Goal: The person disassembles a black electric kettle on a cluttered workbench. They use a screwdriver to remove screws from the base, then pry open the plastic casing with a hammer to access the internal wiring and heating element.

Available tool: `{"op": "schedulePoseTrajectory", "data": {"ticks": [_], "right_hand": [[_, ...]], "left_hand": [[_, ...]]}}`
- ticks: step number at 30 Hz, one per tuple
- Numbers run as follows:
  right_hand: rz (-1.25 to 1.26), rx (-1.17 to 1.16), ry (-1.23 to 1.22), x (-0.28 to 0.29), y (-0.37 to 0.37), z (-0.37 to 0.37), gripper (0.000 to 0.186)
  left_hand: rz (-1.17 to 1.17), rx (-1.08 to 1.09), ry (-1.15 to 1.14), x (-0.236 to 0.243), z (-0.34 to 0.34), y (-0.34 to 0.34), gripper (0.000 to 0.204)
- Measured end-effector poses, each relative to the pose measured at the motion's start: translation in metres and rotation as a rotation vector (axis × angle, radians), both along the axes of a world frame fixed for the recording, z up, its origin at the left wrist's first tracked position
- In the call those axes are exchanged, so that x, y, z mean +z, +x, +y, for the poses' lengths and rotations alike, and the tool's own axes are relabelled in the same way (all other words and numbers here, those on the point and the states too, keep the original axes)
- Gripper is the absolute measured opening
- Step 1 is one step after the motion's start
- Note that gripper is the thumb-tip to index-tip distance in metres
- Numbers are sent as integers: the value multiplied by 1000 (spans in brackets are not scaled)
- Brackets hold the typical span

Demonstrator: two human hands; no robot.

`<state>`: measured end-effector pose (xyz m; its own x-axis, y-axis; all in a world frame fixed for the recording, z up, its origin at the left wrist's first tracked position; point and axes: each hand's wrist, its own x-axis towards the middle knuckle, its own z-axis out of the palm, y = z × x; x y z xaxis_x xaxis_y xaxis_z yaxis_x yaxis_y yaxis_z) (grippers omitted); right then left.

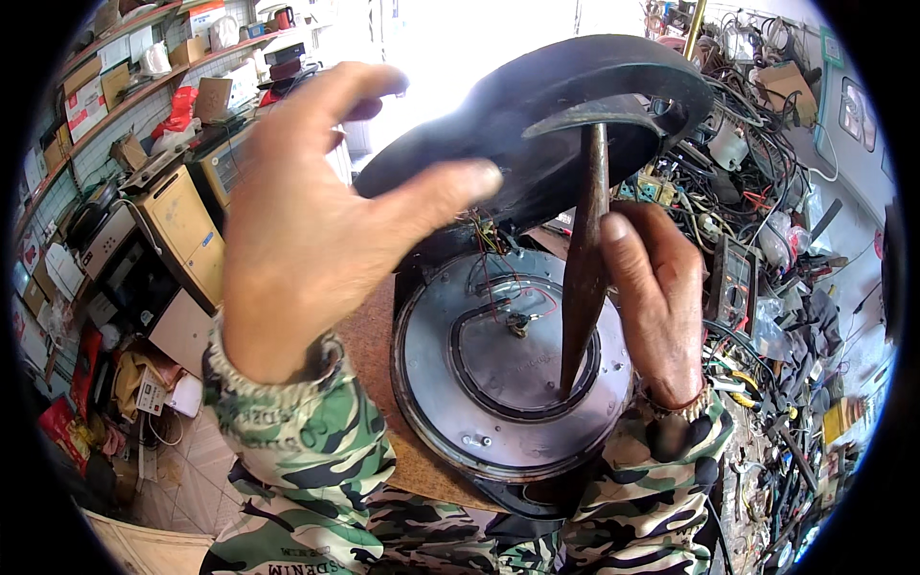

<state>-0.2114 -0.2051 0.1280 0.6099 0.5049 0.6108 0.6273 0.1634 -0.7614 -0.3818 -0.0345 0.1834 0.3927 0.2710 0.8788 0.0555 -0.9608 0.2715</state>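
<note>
Right hand (661,307) was shut round a dark, rusty metal pick-hammer (585,259), long axis approx 12-to-6, tip down at the round grey metal heating plate (508,374). Left hand (316,220) was open, empty, at 10 o'clock.

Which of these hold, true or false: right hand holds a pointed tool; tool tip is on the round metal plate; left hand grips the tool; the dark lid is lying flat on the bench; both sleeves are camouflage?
1. The right hand holds a pointed tool. True.
2. The tool's tip is at the round metal plate. True; it meets the dark ring-shaped groove in the plate.
3. The left hand grips the tool. False; it is spread open and raised, with its thumb against the dark lid.
4. The dark lid lies flat on the bench. False; it is tilted up above the plate.
5. Both sleeves are camouflage. True.
</note>
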Motion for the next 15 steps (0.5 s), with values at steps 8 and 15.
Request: {"op": "schedulePoseTrajectory", "data": {"ticks": [8,15], "right_hand": [[104,-174,-67,-18,85,-7,36],[27,-187,-291,-57,119,3,26]], "left_hand": [[-109,-266,-129,-33,-51,-34,14],[262,-184,-332,-114,1,41,12]]}}
